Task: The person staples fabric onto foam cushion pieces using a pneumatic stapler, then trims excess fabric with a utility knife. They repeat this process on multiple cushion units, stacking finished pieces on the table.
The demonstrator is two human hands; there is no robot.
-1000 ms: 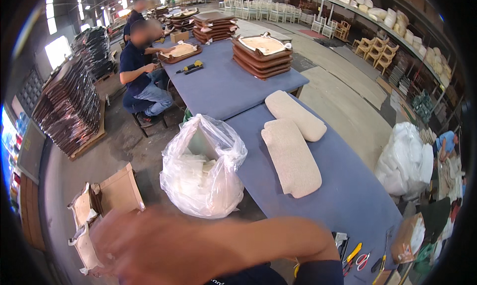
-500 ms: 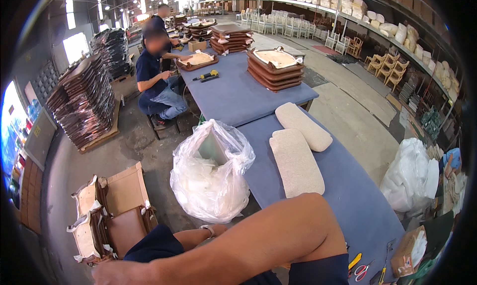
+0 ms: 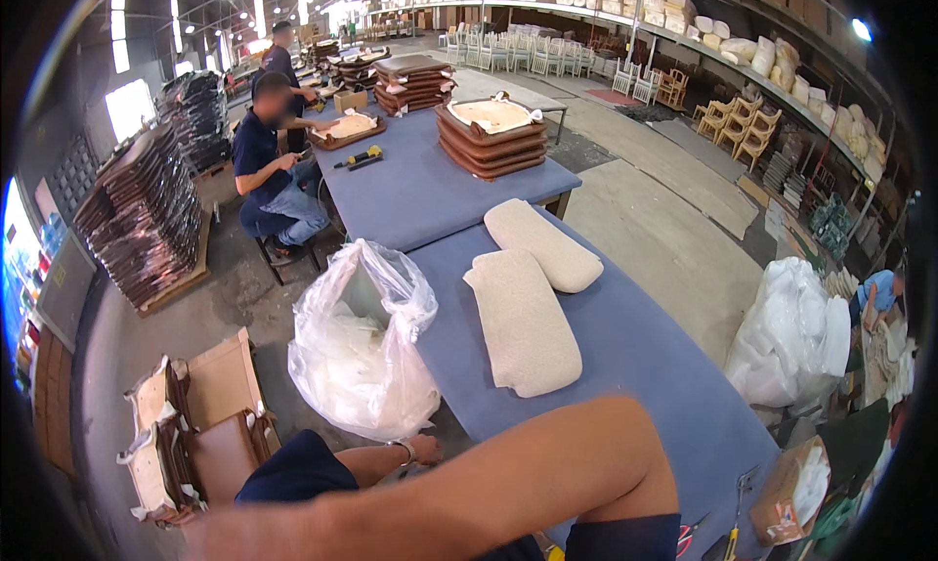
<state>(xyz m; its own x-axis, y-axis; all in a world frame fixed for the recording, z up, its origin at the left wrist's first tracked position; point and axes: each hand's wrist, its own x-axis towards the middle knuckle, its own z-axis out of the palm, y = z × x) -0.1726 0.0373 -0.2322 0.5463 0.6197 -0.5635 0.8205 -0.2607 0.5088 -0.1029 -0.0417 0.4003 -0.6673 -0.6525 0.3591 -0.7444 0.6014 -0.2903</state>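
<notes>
My right forearm crosses in front of me toward the lower left. At its end, my right hand is smeared and cut off by the lower edge, so its fingers do not show. My left hand, with a band at the wrist, hangs beyond that forearm beside the table, near a clear plastic bag of white pieces. Its fingers are too small to make out. Two beige textured cushion-like pads lie on the blue-topped table: the near pad touches the far pad.
Brown seats with pale undersides stand at lower left. A stack of brown seats and a yellow-black power tool are on the far table, where a seated person works. Scissors and an open carton are at lower right.
The view has swung right, so the pads, tables and bag sit farther left. More of my left hand shows past my right forearm. The pads have not visibly been handled.
</notes>
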